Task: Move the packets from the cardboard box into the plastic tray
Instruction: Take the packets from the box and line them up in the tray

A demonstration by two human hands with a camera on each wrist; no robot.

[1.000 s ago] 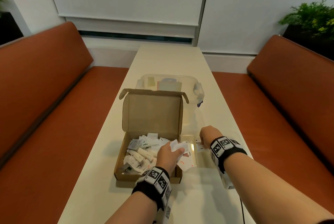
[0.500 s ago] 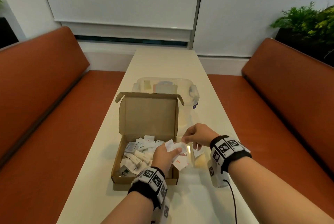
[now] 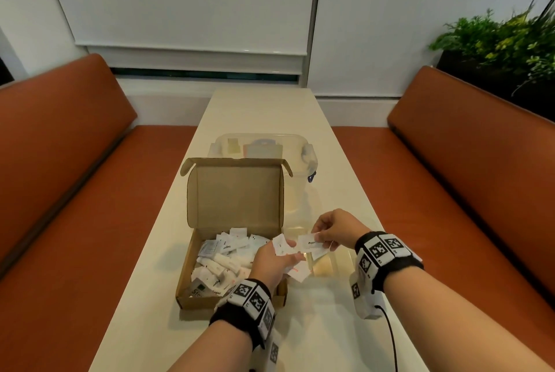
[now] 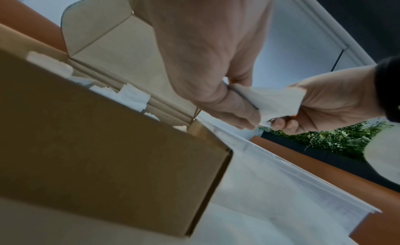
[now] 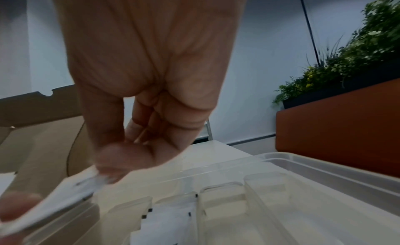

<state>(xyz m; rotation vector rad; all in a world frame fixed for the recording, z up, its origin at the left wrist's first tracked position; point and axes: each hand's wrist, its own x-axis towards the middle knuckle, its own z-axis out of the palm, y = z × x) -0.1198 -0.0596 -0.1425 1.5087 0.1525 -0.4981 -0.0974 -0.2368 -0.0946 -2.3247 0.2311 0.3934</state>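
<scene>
An open cardboard box (image 3: pixel 210 296) holds several white packets (image 3: pixel 228 257). My left hand (image 3: pixel 288 251) hovers over the box's right edge and grips a small bunch of packets (image 3: pixel 280 244). My right hand (image 3: pixel 318 236) reaches in from the right and pinches a white packet printed "Pepper" (image 3: pixel 310 244) that sticks out of that bunch. The clear plastic tray (image 3: pixel 339 269) lies just right of the box, under both hands. In the right wrist view its compartments (image 5: pixel 238 206) show, one with packets (image 5: pixel 164 223) inside. In the left wrist view both hands meet on the packet (image 4: pixel 272 101).
A clear lidded plastic container (image 3: pixel 264 146) stands behind the box's raised lid (image 3: pixel 235 191). The narrow cream table (image 3: pixel 264 110) runs away from me between two orange benches (image 3: pixel 60 176). Plants (image 3: pixel 504 41) stand at the back right.
My right hand has come up from the tray to my left hand and taken hold of a packet sticking out of the bunch. The left hand has stayed over the box's right edge.
</scene>
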